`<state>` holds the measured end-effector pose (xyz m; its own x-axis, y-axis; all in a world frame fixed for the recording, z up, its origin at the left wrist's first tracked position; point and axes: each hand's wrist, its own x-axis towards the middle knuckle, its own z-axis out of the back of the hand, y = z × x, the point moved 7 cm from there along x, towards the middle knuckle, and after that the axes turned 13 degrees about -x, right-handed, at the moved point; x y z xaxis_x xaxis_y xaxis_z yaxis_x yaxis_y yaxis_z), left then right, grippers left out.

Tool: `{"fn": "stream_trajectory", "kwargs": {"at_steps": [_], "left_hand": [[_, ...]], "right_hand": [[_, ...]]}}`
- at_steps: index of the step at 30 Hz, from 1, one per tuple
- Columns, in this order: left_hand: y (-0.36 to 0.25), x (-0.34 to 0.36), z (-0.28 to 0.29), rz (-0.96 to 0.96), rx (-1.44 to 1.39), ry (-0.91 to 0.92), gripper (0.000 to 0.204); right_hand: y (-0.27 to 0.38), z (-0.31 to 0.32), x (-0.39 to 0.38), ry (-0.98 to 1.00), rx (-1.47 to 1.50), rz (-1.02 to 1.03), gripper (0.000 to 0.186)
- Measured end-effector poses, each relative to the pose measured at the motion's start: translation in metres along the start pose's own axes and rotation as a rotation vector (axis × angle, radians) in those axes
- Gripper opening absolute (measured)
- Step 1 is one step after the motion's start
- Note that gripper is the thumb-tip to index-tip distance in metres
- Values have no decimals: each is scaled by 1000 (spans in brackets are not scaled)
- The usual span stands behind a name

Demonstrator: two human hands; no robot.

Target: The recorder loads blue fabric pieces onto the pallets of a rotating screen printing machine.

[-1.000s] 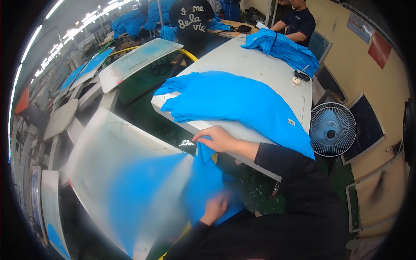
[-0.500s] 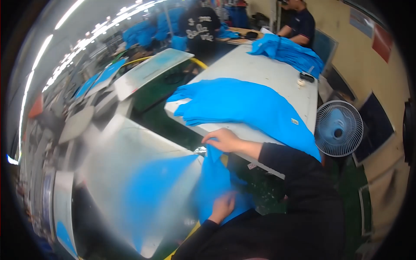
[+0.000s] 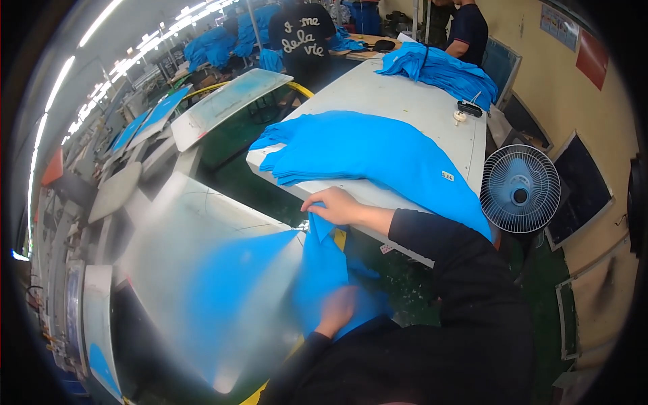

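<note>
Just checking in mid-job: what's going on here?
A person's right hand pinches the top of a hanging blue fabric piece. The left hand is at its lower part, too blurred to tell its grip. Beyond them, a layered blue fabric stack lies on a white table; to the left is a pale board, partly blue.

cloth [image 3: 324, 262]: blue | sleeve [image 3: 466, 270]: black | board [image 3: 209, 270]: white, apparently blue-patched

My drooping bright-blue piece [image 3: 324, 263] is creased matt cloth, my black right sleeve [image 3: 466, 263] matt fabric, the white rectangular tabletop [image 3: 378, 94] smooth.
</note>
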<state>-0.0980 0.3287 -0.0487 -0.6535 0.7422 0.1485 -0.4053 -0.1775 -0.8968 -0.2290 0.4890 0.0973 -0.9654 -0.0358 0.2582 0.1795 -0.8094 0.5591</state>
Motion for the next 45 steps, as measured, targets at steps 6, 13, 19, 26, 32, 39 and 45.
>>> {"fn": "stream_trajectory", "kwargs": {"at_steps": [6,13,19,26,32,39,45], "left_hand": [[-5,-1,3,24,29,-52,20],[-8,-1,2,-6,25,-42,19],[-8,0,5,18,18,-61,18],[-13,1,4,11,-12,-74,19],[-10,-1,5,8,20,-51,20],[-11,-1,5,-17,-10,-62,20],[-9,-2,5,-37,-15,-71,19]], "right_hand": [[1,0,1,23,-19,-29,16],[4,3,-3,-16,0,1,15],[2,0,2,23,-9,-11,15],[1,1,-2,-5,-2,-10,15],[-1,0,1,5,-16,-7,16],[1,1,0,12,-36,-18,17],[4,3,-1,20,-32,-25,17]]}}
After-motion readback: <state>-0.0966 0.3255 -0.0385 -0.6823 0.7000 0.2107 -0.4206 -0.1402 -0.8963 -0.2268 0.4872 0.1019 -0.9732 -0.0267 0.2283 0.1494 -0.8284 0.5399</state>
